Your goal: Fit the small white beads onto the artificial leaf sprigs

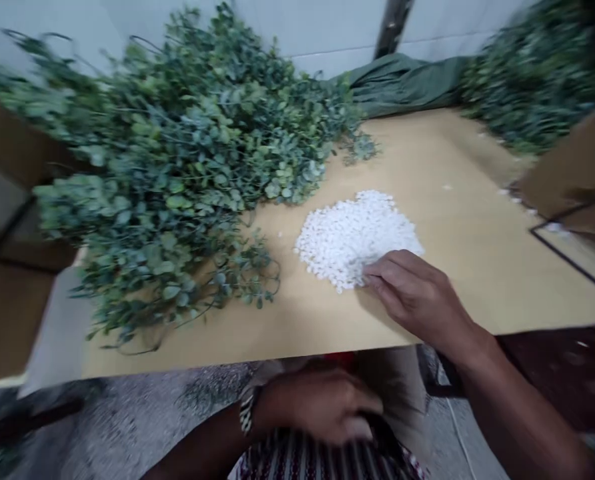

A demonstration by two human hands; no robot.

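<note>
My right hand (411, 293) reaches over the table's front edge, with thumb and forefinger pinched together at the near side of a heap of small white pieces (355, 230). They look like little plastic beads or caps; whatever lies between the fingertips is hidden. Below the table edge, over my lap, my left hand (327, 403) is curled and somewhat blurred. A dark object (383, 433) shows at its fingers, its kind unclear. To the left of the heap lies a big pile of artificial green leaf sprigs (192, 147), with loose stems at its near side.
The wooden tabletop (457, 267) carries scattered white bits toward the right. More greenery (542, 80) stands at back right, beside green cloth (407, 83) along the wall. Cardboard boxes (577, 173) flank the table, and a dark thin frame (572, 263) sticks out at right.
</note>
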